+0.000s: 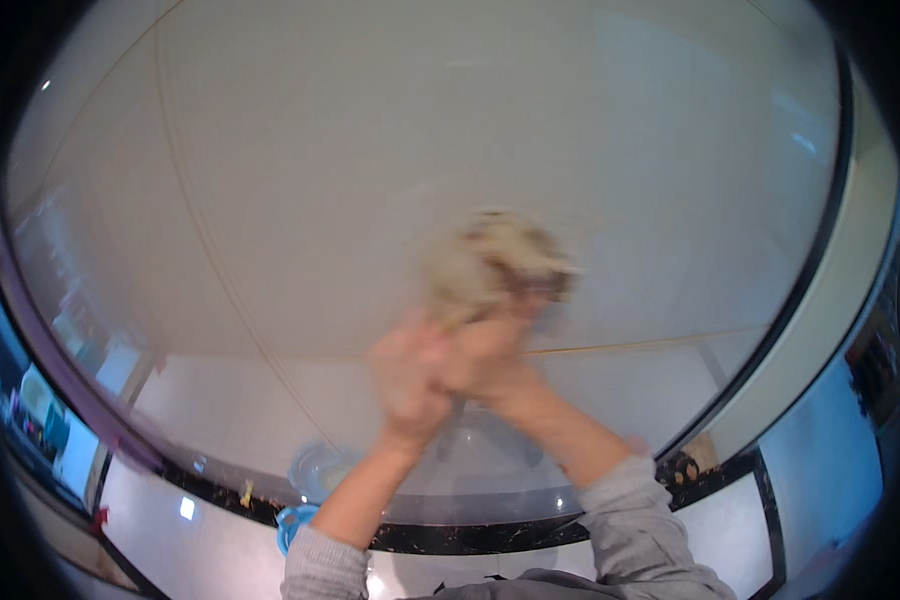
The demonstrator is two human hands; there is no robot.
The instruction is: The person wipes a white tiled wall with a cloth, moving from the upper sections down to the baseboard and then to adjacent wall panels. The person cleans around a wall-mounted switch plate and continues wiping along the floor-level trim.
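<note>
A crumpled beige-and-brown cloth (pixel 514 255), blurred by motion, is bunched up in front of me. My left hand (pixel 412 367) and my right hand (pixel 487 356) are pressed close together at its lower end, both closed around it. Blur hides the single fingers, and part of the cloth is covered by the hands. Behind it rises a large glossy pale wall (pixel 390 135) with thin gold lines. I cannot tell whether the cloth touches this wall.
A blue plastic basin (pixel 289 525) stands on the white tiled floor (pixel 195 536) by my left forearm, and the glossy wall mirrors it. Black marbled edging (pixel 480 538) runs along the wall's foot. Dark slippers (pixel 679 471) lie at the right, near a doorway frame (pixel 802 330).
</note>
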